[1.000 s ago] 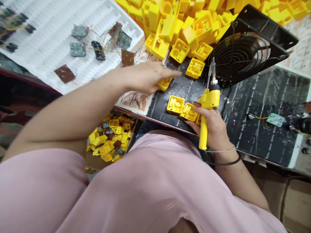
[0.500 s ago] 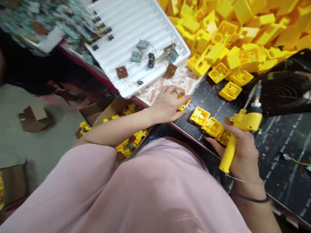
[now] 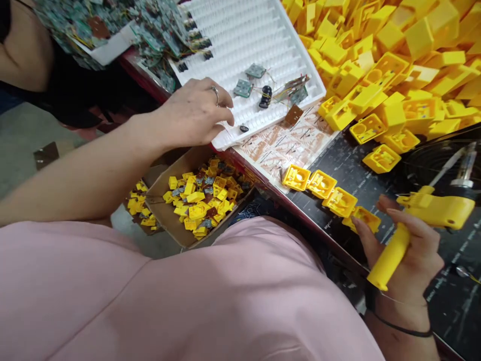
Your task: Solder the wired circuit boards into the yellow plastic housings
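My right hand [image 3: 408, 250] is wrapped round the handle of a yellow soldering gun [image 3: 421, 220], its metal tip pointing up and right over the black bench mat [image 3: 338, 160]. Its fingertips rest against the last of a row of several open yellow plastic housings [image 3: 323, 188] near the bench's front edge. My left hand [image 3: 193, 113] hovers over the near corner of a white ridged tray [image 3: 255, 35], fingers curled down and pinched together; I cannot see anything in them. Small circuit boards with wires [image 3: 259, 87] lie on the tray just right of that hand.
A big heap of yellow housings [image 3: 394, 55] fills the back right. A black fan grille [image 3: 436, 155] sits at the right edge. Below the bench an open cardboard box [image 3: 195, 200] holds small yellow parts. A pile of circuit boards [image 3: 112, 25] and another person's arm [image 3: 22, 45] are top left.
My left hand left the housings on the black mat and moved up and left to the tray's corner. The view swung left; my right hand kept holding the soldering gun.
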`<state>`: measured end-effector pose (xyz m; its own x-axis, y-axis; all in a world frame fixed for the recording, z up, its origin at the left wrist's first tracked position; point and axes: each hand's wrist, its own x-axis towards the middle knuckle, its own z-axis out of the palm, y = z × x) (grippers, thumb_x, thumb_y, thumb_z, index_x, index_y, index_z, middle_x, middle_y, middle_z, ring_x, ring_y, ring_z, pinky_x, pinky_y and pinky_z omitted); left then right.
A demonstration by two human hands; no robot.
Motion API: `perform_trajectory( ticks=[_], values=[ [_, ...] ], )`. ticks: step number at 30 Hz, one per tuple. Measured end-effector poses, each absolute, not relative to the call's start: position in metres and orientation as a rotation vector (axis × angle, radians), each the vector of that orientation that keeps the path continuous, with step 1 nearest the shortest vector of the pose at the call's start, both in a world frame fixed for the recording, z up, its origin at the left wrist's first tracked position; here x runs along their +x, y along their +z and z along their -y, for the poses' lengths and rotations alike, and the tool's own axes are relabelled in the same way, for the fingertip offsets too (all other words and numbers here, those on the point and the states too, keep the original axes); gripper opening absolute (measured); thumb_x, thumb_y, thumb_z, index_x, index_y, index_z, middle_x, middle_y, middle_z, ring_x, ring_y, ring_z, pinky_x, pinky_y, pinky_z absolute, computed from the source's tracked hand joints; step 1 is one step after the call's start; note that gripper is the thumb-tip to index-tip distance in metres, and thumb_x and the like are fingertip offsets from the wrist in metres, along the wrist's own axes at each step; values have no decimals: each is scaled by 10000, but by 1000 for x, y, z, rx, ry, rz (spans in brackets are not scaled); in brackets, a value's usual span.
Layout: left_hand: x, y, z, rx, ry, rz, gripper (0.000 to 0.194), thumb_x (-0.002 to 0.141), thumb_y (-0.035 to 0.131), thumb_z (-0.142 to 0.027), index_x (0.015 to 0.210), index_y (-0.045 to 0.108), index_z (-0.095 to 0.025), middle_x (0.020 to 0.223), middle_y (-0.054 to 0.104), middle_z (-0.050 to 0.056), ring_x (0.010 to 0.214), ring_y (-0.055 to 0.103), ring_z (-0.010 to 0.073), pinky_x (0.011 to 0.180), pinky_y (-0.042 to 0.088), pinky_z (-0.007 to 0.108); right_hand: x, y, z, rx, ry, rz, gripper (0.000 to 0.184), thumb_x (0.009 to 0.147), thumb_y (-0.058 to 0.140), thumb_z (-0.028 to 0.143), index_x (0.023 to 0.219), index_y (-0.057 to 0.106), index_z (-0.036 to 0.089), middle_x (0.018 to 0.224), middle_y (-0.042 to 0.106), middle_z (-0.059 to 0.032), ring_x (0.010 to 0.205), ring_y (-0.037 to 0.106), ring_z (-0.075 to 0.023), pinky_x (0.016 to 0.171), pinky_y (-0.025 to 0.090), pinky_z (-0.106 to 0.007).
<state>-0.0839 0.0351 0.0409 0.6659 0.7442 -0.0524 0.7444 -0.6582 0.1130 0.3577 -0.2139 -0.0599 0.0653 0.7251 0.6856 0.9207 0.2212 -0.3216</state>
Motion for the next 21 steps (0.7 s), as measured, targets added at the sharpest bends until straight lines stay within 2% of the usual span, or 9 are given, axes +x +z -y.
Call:
perform_trajectory(
  ticks=[3,5,7,9,13,15,18,19,21],
  values=[
    [-90,40,-36,2764,-118,-1238,404,1053,557,-378,1298,868,-300,1665,747,44,1556,528,340,1456,329,680,354,-58,211,-1516,-263,1742,531,992,977,671,1316,775,300,1192,940,-89,944,941,-371,795,780,-463],
    [-79,41,-26,2770,-256,-1369,467,1056,588,-263,1443,829,-162,1737,694,134,1629,501,366,1492,283,682,353,-57,209,-1495,-237,1743,512,976,998,648,1280,787,294,1183,939,-106,927,940,-379,816,794,-487],
    [-65,47,-16,2813,-415,-1470,520,1078,585,-158,1535,756,23,1749,661,258,1684,501,415,1484,325,676,354,-56,209,-1482,-211,1703,547,907,1054,652,1241,805,297,1158,938,-118,899,935,-396,827,806,-537],
    [-55,55,-12,2856,-504,-1469,478,1099,614,-113,1509,762,82,1710,682,305,1709,516,468,1458,393,679,359,-56,210,-1455,-156,1670,617,819,1105,684,1219,816,313,1131,933,-116,835,921,-400,814,812,-587],
    [-49,70,-18,2819,-494,-1458,289,1098,725,-73,1328,887,-8,1608,786,235,1720,552,496,1462,412,707,368,-60,208,-1455,-85,1670,654,790,1087,768,1194,820,329,1120,930,-128,779,903,-413,827,810,-669],
    [-47,77,-22,2758,-420,-1515,281,1107,740,-80,1334,883,4,1585,805,240,1715,581,491,1461,411,704,370,-62,205,-1431,-130,1672,611,786,1072,793,1094,820,330,1022,924,-112,728,889,-412,749,802,-631],
    [-37,86,-23,2543,-86,-1551,347,1098,728,-76,1425,835,-32,1559,835,190,1599,715,398,1404,495,599,369,-64,201,-1385,-313,1585,523,740,1119,713,938,801,349,781,853,-48,570,816,-373,566,727,-537],
    [-31,87,-22,2443,66,-1510,320,1082,720,-75,1383,828,-55,1503,860,171,1505,774,356,1344,545,556,367,-63,199,-1376,-390,1537,502,720,1140,670,889,792,350,714,814,-25,509,771,-347,523,689,-512],
    [-19,83,-21,2198,328,-1299,113,1032,756,-139,1141,785,-133,1321,901,160,1278,840,304,1160,622,511,359,-59,197,-1386,-474,1444,488,698,1163,615,815,778,339,650,760,4,438,695,-296,484,634,-472]
  ],
)
